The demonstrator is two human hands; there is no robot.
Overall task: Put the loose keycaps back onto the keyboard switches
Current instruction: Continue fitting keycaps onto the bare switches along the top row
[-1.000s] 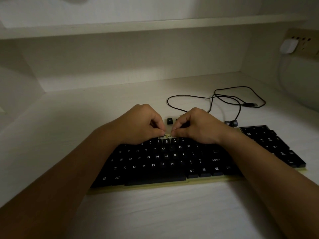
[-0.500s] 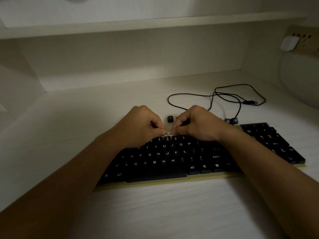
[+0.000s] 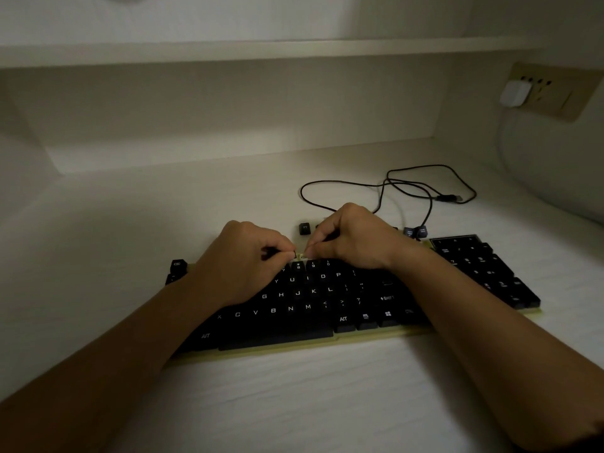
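Observation:
A black keyboard (image 3: 313,299) on a pale yellowish base lies on the white desk. My left hand (image 3: 242,259) and my right hand (image 3: 353,240) meet fingertip to fingertip at the top row above the 8 and 9 keys. Both are pinched shut, and a small dark keycap (image 3: 295,255) shows at my left fingertips; what the right fingertips pinch is hidden. One loose black keycap (image 3: 304,228) lies on the desk just behind the keyboard. Two more loose keycaps (image 3: 415,231) sit behind the numpad's left corner. The upper key rows are hidden under my hands.
The keyboard's black cable (image 3: 392,188) loops across the desk behind, ending in a USB plug (image 3: 451,198). A wall socket with a white adapter (image 3: 514,93) is at upper right. A shelf (image 3: 261,50) runs overhead. Bare desk (image 3: 294,397) lies in front.
My hands stay pinched together at the same top-row spot. The view has shifted, so the keyboard's left end with its corner keys now shows.

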